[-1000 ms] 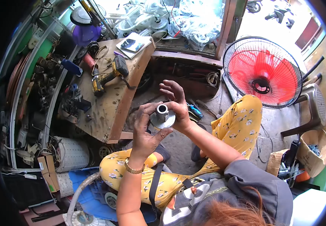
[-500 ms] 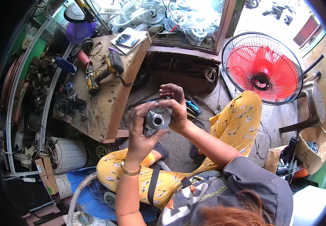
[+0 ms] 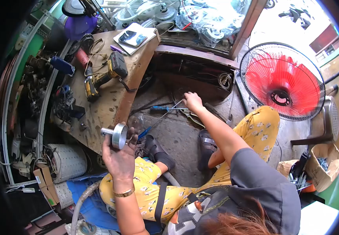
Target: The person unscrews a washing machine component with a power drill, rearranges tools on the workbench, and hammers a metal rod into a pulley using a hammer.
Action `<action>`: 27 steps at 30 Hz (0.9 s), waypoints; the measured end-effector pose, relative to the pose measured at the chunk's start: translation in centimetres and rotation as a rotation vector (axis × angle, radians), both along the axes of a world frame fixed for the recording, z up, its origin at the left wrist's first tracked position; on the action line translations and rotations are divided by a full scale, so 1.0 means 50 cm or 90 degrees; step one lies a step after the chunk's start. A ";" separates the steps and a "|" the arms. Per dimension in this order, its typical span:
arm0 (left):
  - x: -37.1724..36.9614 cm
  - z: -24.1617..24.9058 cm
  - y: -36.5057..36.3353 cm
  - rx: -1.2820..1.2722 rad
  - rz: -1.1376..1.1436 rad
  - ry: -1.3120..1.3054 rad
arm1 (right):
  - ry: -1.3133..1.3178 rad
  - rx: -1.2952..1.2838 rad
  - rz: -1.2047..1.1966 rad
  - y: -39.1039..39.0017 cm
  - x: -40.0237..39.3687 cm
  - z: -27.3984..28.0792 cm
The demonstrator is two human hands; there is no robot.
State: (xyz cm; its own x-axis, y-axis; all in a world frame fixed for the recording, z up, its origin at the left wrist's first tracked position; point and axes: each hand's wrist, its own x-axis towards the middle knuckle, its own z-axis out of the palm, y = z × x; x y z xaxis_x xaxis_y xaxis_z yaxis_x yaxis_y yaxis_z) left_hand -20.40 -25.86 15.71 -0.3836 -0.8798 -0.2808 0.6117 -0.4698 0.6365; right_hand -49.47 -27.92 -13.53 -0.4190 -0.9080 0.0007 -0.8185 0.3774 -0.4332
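A metal cup-shaped part with a short shaft (image 3: pixel 119 136) rests in my left hand (image 3: pixel 119 158), palm up, its thumb and fingers around it. Farther forward and to the right, my right hand (image 3: pixel 193 102) is closed by the tip of a thin metal rod, over the tools on the floor. What its fingers pinch is too small to make out. A blue-handled screwdriver (image 3: pixel 159 108) lies left of that hand, and another blue handle (image 3: pixel 144 133) shows just right of my left hand.
The wooden bench (image 3: pixel 110 98) at left bears a yellow-black cordless drill (image 3: pixel 106 76) and a phone (image 3: pixel 133 38). An open dark drawer (image 3: pixel 197 74) stands ahead. At right are a red fan (image 3: pixel 281 82), a plastic stool (image 3: pixel 330 117) and a paper bag (image 3: pixel 324 164).
My hands have moved apart. The left hand went left and down with the metal part, now turned sideways; the right hand let go of it and reached forward to the floor tools.
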 end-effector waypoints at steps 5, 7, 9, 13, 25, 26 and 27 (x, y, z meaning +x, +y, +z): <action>0.001 0.007 -0.014 -0.060 0.083 -0.076 | 0.120 0.187 -0.073 -0.036 -0.015 -0.122; 0.008 0.014 -0.022 -0.060 0.098 -0.082 | 0.181 0.188 -0.049 -0.042 -0.017 -0.135; 0.015 0.019 -0.030 -0.058 0.126 -0.096 | 0.192 0.227 -0.056 -0.049 -0.020 -0.141; 0.041 0.029 -0.039 -0.071 0.143 -0.065 | 0.187 0.232 -0.051 -0.071 -0.027 -0.134; 0.049 0.016 -0.044 -0.268 0.287 -0.377 | 0.189 -0.005 0.248 -0.213 0.085 -0.169; 0.045 0.018 -0.047 -0.321 0.242 -0.421 | 0.206 -0.018 0.253 -0.228 0.096 -0.187; 0.037 0.020 -0.047 -0.335 0.243 -0.475 | 0.183 0.071 0.250 -0.237 0.106 -0.174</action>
State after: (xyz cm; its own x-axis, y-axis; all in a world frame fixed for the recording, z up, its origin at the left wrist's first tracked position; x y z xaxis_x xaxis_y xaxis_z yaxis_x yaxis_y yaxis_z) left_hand -18.55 -28.22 16.71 0.0675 -0.9896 0.1271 0.0207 0.1288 0.9915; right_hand -44.18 -39.76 -22.23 -0.0428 -0.9983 -0.0406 -0.9885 0.0482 -0.1434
